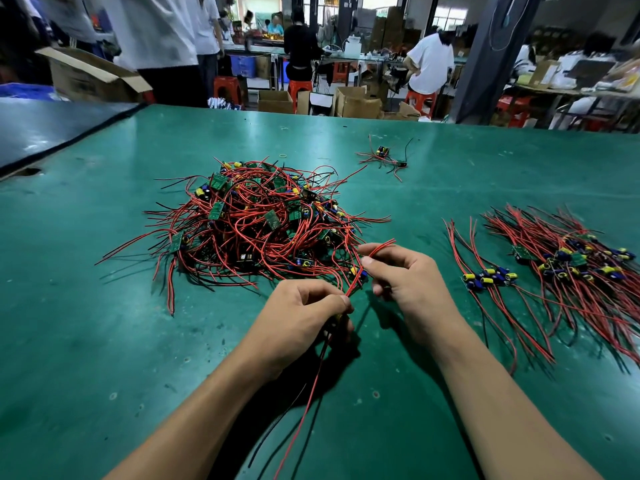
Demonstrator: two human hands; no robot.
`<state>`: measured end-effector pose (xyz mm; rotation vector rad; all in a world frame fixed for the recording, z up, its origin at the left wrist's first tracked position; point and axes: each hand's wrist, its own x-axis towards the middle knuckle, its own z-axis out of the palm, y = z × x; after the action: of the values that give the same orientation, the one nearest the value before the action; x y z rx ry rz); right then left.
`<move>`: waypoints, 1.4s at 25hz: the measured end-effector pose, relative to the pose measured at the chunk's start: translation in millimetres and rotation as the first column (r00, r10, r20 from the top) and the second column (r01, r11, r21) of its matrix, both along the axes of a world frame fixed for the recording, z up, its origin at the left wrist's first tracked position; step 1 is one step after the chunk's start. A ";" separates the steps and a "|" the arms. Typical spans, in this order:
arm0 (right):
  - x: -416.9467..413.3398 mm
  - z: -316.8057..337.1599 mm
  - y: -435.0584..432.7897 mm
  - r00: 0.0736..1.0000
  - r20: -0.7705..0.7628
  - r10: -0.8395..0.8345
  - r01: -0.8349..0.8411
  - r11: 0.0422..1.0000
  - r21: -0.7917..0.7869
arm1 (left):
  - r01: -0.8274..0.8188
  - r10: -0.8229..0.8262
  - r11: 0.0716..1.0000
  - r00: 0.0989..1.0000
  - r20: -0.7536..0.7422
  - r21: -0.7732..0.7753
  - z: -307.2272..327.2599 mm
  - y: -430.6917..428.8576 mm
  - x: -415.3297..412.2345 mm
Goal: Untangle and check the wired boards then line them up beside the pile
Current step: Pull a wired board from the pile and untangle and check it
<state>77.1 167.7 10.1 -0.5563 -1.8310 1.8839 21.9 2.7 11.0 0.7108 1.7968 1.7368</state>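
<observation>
thin red wires (360, 275) (glossy, springy) between both hands

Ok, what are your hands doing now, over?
Left hand pinches red wires; right hand pinches their far ends. Tangled pile just behind. Sorted row at right.

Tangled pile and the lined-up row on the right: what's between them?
Head view: bare green table between the tangled pile and lined-up row, except nearer you, where the right hand pinches red wires.

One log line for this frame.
step: untangle | left hand: pinches red wires | right hand: pinches red wires | pile: tangled | lined-up boards: right of pile
</observation>
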 end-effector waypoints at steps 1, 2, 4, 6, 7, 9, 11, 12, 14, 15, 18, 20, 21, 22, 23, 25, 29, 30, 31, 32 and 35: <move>0.1 -0.2 -1.9 0.999 0.000 0.036 -0.036 0.995 -0.091 | -0.008 0.008 1.000 1.000 -0.002 -0.006 -0.4 0.2 -0.6; 0.0 -0.3 -4.3 0.996 0.001 0.085 -0.083 0.980 -0.178 | -0.016 0.016 1.000 1.000 0.002 -0.008 -1.0 0.6 -1.1; 1.4 -0.2 -8.5 0.975 0.026 0.221 -0.207 0.946 -0.251 | -0.021 0.020 1.000 1.000 0.021 0.014 -1.7 1.6 -1.7; 2.8 -0.7 -11.0 0.941 0.049 0.335 -0.314 0.918 -0.243 | -0.035 0.034 0.999 0.999 0.011 0.034 -2.8 1.9 -2.0; 3.5 -0.8 -10.6 0.934 0.060 0.353 -0.332 0.916 -0.225 | -0.042 0.042 0.998 0.999 -0.001 0.036 -3.3 1.9 -2.2; 2.6 -0.5 -9.4 0.938 0.088 0.336 -0.318 0.933 -0.170 | -0.046 0.046 0.998 0.999 0.013 0.039 -4.6 1.5 -2.9; 0.7 0.6 -7.2 0.956 0.117 0.271 -0.256 0.958 -0.128 | -0.043 0.042 0.998 0.998 0.040 0.035 -5.2 1.9 -3.6; -0.2 0.8 -5.1 0.968 0.125 0.218 -0.204 0.972 -0.114 | -0.043 0.042 0.999 0.998 0.035 0.024 -5.3 2.4 -3.7; -1.1 1.0 0.1 0.986 0.123 0.113 -0.102 0.990 -0.095 | -0.034 0.034 0.999 0.999 0.013 -0.002 -5.0 3.3 -3.6; -1.2 1.1 2.1 0.990 0.114 0.079 -0.069 0.993 -0.091 | -0.023 0.023 1.000 1.000 0.007 -0.007 -4.8 3.4 -3.5; -3.3 0.2 4.1 0.995 0.090 0.032 -0.025 0.997 -0.076 | -0.001 0.001 1.000 1.000 0.013 -0.003 -4.9 3.9 -3.2; -5.8 -0.8 4.1 0.997 0.072 -0.011 0.014 0.999 -0.050 | 0.007 -0.007 1.000 1.000 0.013 -0.001 -5.1 3.6 -3.8; -7.1 -1.3 4.6 0.997 0.061 -0.040 0.042 0.998 -0.041 | 0.013 -0.013 1.000 1.000 0.009 -0.002 -5.5 3.4 -4.1; -8.1 -1.9 5.8 0.996 0.051 -0.069 0.071 0.997 -0.036 | 0.020 -0.020 1.000 1.000 0.003 -0.005 -6.0 3.3 -4.3; -8.4 -2.1 6.7 0.994 0.044 -0.096 0.098 0.995 -0.037 | 0.027 -0.027 1.000 1.000 -0.003 -0.009 -6.2 3.2 -4.3; -8.4 -1.6 8.0 0.990 0.019 -0.141 0.142 0.989 -0.051 | 0.040 -0.040 0.999 0.999 -0.018 -0.020 -6.9 3.3 -4.5; -8.0 -1.4 6.2 0.990 -0.037 -0.133 0.130 0.989 -0.074 | 0.050 -0.051 0.998 0.998 -0.035 -0.029 -6.9 2.3 -4.9; -7.9 -1.3 5.5 0.991 -0.040 -0.127 0.123 0.989 -0.076 | 0.053 -0.054 0.998 0.998 -0.035 -0.026 -6.8 1.9 -5.2; -7.5 -1.0 5.4 0.991 -0.044 -0.127 0.123 0.989 -0.084 | 0.058 -0.059 0.998 0.998 -0.034 -0.024 -6.5 1.2 -5.1; -6.7 -0.5 5.7 0.990 -0.049 -0.133 0.128 0.987 -0.100 | 0.062 -0.063 0.998 0.997 -0.034 -0.023 -6.3 1.0 -5.1; -6.6 0.2 8.4 0.988 -0.060 -0.145 0.134 0.978 -0.160 | 0.074 -0.075 0.997 0.996 -0.039 -0.035 -6.2 0.0 -5.2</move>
<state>70.4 176.1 10.3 -0.6445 -1.5673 1.9358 16.7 2.8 4.7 0.7939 1.7989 1.6513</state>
